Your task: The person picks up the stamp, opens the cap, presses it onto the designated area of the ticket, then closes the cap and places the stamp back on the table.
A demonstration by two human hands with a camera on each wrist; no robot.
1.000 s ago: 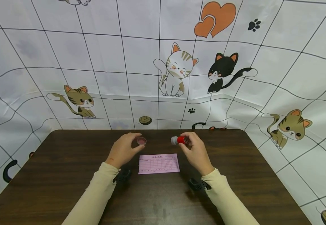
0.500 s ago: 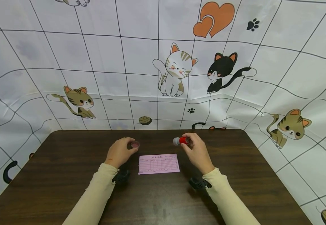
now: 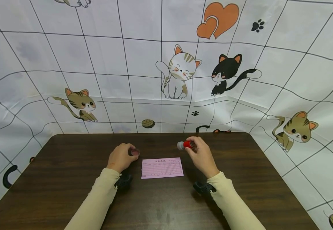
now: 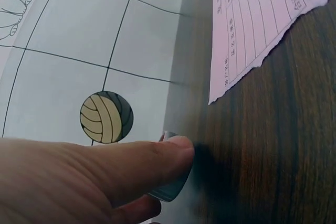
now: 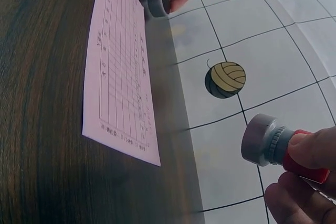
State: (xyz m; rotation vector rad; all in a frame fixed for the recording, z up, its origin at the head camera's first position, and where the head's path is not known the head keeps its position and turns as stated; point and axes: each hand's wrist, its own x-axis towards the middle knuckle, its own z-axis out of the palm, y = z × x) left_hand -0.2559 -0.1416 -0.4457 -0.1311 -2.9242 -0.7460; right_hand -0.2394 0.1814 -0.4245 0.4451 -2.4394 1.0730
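With thumb and fingers my left hand [image 3: 119, 157] pinches a small round cap [image 3: 135, 152], reddish inside, left of the pink paper. The left wrist view shows the cap [image 4: 170, 190] partly behind the thumb. My right hand [image 3: 201, 156] grips a round stamp [image 3: 188, 144] by its red handle, right of the paper. Its wide grey end [image 5: 257, 140] points left, toward the other hand, and its face is turned away in the right wrist view. Between the hands, a pink printed form [image 3: 162, 168] lies flat on the table, touched by neither.
The dark wooden table [image 3: 166, 204] ends at a far edge against a white sheet [image 3: 143, 89] printed with cats and grid lines. Each wrist wears a black strap, and the sleeves are pale yellow.
My left hand has drawn the cap left and slightly toward me, away from the stamp. The right hand has shifted very little to the right; the pink form stays in place.
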